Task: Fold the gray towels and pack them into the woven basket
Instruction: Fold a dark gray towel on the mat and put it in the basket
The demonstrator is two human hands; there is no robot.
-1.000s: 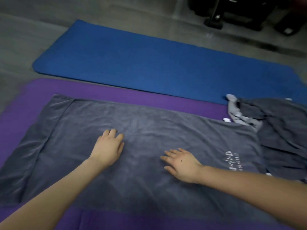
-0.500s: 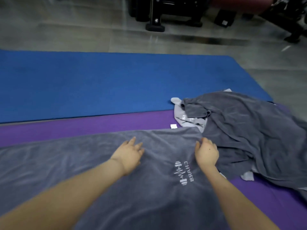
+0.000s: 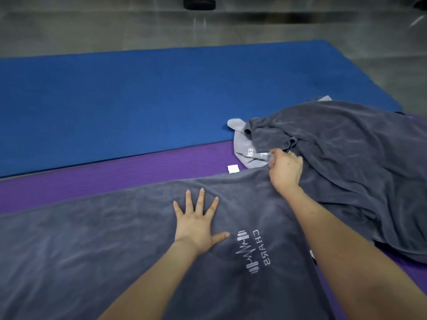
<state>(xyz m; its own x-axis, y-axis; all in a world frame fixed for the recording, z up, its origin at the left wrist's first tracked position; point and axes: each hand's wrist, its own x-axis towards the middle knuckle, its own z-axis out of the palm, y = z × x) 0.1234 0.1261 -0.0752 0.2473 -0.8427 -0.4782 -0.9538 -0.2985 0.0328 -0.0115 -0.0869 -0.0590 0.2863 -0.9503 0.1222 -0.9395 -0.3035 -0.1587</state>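
Judging by how the cloth lies, we are near the start of the job: one spread towel (image 3: 115, 250) lies flat and unfolded on the purple mat (image 3: 104, 181), its logo (image 3: 251, 252) face up, with no fold across the part we can see. Our left hand (image 3: 196, 224) rests on it palm down, fingers straight and splayed, pressing the fabric to the mat and gripping nothing. Our right hand (image 3: 285, 172) is at the towel's far right corner, fingers curled and pinching the edge where it meets a lighter gray cloth (image 3: 243, 146). To us it looks like the grip that begins a first fold, though that fold is not yet made. Just beyond that hand a heap of gray towels (image 3: 358, 162) sits crumpled, mostly on the purple mat and reaching over the edge of the blue mat (image 3: 138, 100). It touches the spread towel's right end, and we cannot tell how many pieces are in it. A small white tag (image 3: 233, 168) lies on the purple mat beside the corner. No folded towel shows anywhere, and the woven basket is out of view, so nothing appears packed. As we read it, nearly everything is left: fold this towel, work through the heap piece by piece, then put the folded towels into the basket.
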